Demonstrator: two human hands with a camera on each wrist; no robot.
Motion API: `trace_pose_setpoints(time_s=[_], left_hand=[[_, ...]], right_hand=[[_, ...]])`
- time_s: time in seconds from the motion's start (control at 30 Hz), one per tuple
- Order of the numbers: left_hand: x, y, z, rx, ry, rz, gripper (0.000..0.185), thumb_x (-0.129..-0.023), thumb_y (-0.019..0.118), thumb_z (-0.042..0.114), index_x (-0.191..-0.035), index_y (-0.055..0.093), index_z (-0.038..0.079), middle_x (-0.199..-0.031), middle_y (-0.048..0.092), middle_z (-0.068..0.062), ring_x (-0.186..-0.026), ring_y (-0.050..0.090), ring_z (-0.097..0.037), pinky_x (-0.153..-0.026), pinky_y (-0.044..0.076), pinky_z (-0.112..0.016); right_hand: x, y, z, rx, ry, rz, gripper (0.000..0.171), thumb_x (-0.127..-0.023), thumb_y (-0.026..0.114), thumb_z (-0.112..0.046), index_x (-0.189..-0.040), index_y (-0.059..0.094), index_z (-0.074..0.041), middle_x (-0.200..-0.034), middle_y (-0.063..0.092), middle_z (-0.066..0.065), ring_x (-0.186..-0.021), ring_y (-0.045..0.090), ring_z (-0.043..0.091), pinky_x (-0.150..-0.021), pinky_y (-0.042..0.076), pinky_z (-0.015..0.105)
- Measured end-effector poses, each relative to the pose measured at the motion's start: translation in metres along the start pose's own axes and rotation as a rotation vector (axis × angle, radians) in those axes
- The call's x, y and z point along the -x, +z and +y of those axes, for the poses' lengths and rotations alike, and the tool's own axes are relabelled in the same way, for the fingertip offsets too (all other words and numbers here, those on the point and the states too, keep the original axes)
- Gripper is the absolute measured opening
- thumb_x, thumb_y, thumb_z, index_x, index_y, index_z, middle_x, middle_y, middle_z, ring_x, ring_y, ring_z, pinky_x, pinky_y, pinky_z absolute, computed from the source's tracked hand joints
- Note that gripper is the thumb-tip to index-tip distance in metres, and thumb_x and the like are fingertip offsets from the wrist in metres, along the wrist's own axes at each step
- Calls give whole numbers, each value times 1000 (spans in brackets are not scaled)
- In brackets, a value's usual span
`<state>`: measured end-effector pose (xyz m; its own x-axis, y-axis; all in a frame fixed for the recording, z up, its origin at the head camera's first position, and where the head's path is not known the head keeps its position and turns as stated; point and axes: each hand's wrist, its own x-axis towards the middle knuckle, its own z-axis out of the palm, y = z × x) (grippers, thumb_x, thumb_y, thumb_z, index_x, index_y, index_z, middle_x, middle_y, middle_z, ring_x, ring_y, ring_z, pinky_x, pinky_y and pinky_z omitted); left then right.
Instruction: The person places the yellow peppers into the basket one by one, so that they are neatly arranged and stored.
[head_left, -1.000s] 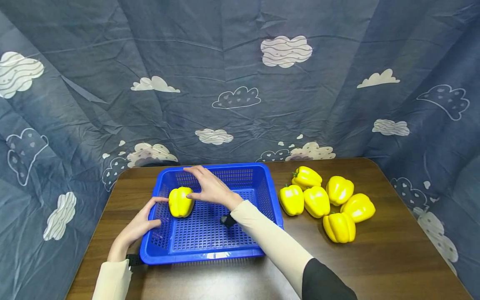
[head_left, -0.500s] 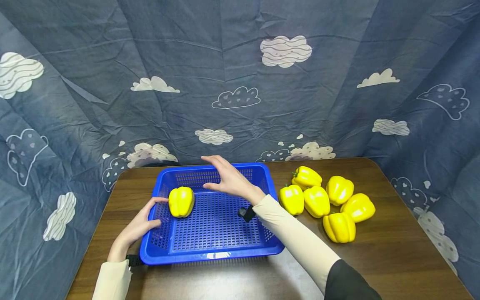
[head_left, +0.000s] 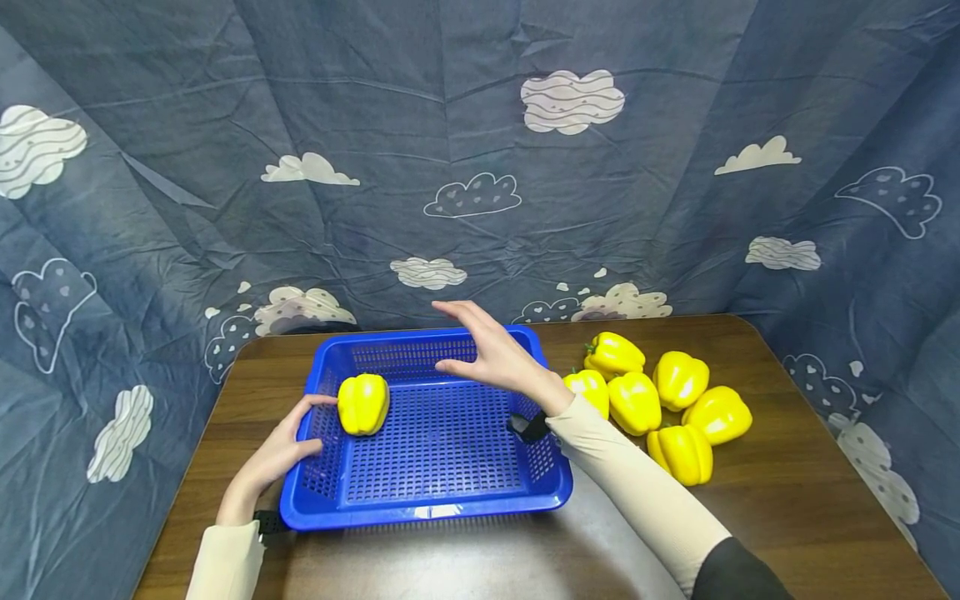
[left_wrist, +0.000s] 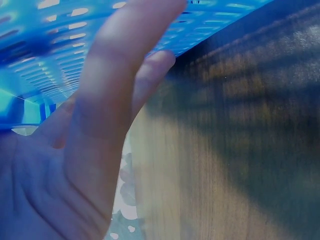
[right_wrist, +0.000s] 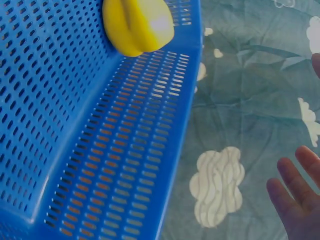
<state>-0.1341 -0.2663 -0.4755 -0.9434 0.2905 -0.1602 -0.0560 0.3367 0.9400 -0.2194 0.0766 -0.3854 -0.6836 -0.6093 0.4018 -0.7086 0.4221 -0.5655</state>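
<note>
A blue perforated basket (head_left: 427, 500) stands on the brown table (head_left: 787, 517). One yellow bell pepper (head_left: 363, 403) lies inside it at the left; the right wrist view shows that pepper (right_wrist: 137, 25) against the basket wall (right_wrist: 135, 165). My left hand (head_left: 273, 454) rests with straight fingers against the basket's left rim, and the left wrist view shows its fingers (left_wrist: 120, 75) flat on the blue wall. My right hand (head_left: 491, 350) hovers open above the basket's far right corner and holds nothing. Its fingertips (right_wrist: 295, 192) show in the right wrist view.
Several more yellow peppers (head_left: 660, 400) lie in a cluster on the table right of the basket. A dark blue curtain with cloud prints (head_left: 480, 167) closes off the back and both sides. Bare table lies in front of the basket.
My right hand has left the pepper in the basket and moved up and to the right, towards the pepper cluster. The left hand and the basket have stayed put.
</note>
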Motion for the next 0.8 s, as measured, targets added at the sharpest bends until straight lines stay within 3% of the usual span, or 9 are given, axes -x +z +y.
trace_pose_setpoints(time_s=[0.23, 0.43, 0.8], left_hand=[[1, 0, 0, 1, 7, 2, 58, -83, 49, -9, -137, 35, 7, -139, 28, -33, -105, 51, -45, -77, 53, -51], [0, 2, -1, -21, 10, 17, 58, -82, 49, -9, -136, 36, 8, -139, 29, -33, -108, 49, -47, -79, 52, -53], [0, 2, 0, -28, 17, 22, 58, -81, 49, -9, -136, 36, 7, -140, 28, -33, -109, 48, -48, -80, 52, -54]], right_hand=[[12, -11, 1, -13, -7, 21, 75, -80, 78, -26, -143, 41, -9, -137, 47, 10, -127, 41, 22, -104, 35, 42], [28, -22, 6, 4, 40, 25, 74, -81, 76, -30, -144, 41, -12, -139, 45, 7, -127, 41, 22, -104, 35, 45], [60, -37, 24, -49, 80, 87, 73, -81, 77, -20, -143, 41, -8, -139, 46, 12, -124, 46, 27, -101, 40, 45]])
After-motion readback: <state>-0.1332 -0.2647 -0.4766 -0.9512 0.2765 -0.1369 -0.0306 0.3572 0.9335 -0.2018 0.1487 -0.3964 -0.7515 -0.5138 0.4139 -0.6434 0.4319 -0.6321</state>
